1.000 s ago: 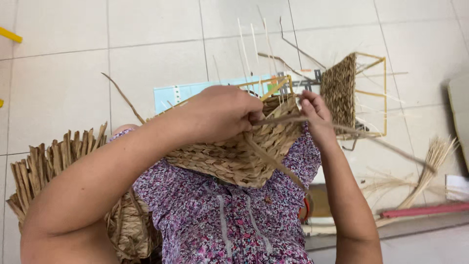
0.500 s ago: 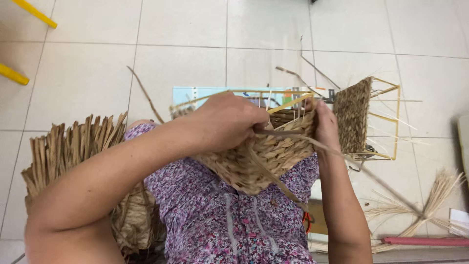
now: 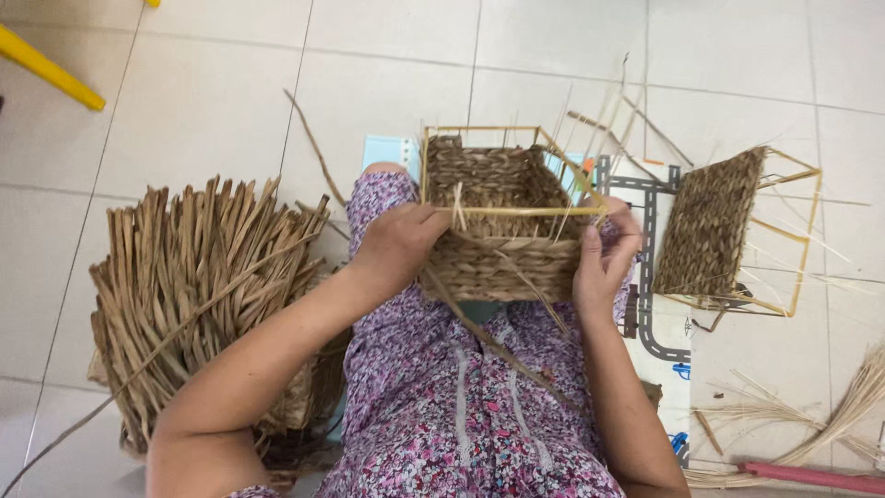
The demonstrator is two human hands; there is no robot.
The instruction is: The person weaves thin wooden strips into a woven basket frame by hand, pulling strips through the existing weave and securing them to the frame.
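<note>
A half-woven rectangular basket (image 3: 498, 226) of brown straw on a thin yellow frame rests on my lap, its opening facing up. My left hand (image 3: 398, 242) grips its left near corner. My right hand (image 3: 604, 258) holds the right near corner, fingers pinching the straw strands at the rim. Loose straw strands (image 3: 498, 341) trail from the basket down over my purple floral dress (image 3: 461, 415).
A thick bundle of dried straw strips (image 3: 198, 286) stands at my left. A second yellow wire frame with one woven side (image 3: 724, 231) lies on a play mat at the right. Loose straw (image 3: 830, 415) and a pink stick (image 3: 811, 478) lie at lower right. A yellow bar (image 3: 51, 69) crosses the upper left floor.
The basket has been turned from tilted on its side to upright with its opening up. My left hand moved from over the top to the left corner.
</note>
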